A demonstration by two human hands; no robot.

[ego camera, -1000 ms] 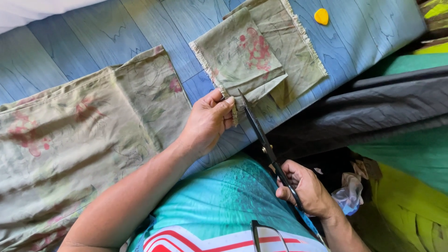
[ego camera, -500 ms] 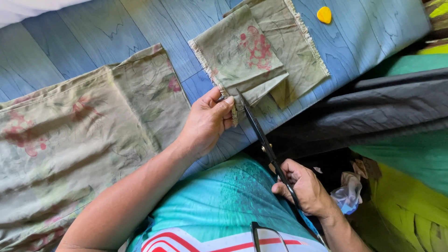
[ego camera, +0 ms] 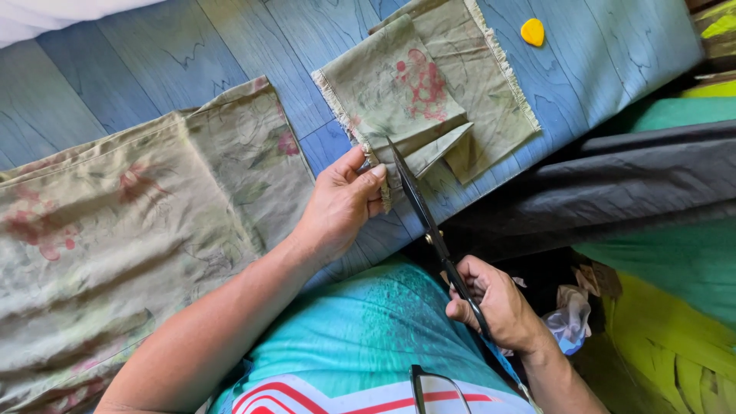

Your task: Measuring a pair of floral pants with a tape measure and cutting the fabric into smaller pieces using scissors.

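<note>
A folded olive-green cloth piece (ego camera: 429,100) with red flower print and frayed edges lies on the blue wood-patterned floor (ego camera: 192,46). My left hand (ego camera: 341,203) pinches its near frayed corner between thumb and fingers. My right hand (ego camera: 498,303) grips the handles of long black scissors (ego camera: 422,211), whose blades point up and away into the cloth's near edge, just right of my left fingers. A cut flap of the cloth hangs loose beside the blades.
A large sheet of the same flowered cloth (ego camera: 130,230) spreads over the floor at the left. A small yellow chalk piece (ego camera: 532,31) lies at the top right. Dark grey fabric (ego camera: 613,184), green and yellow fabric (ego camera: 675,337) and scraps lie at the right. My turquoise-clad lap (ego camera: 368,337) is below.
The scissors' blades have advanced slightly further along the cloth's near edge. My left hand keeps its pinch on the corner; the right hand has hardly shifted.
</note>
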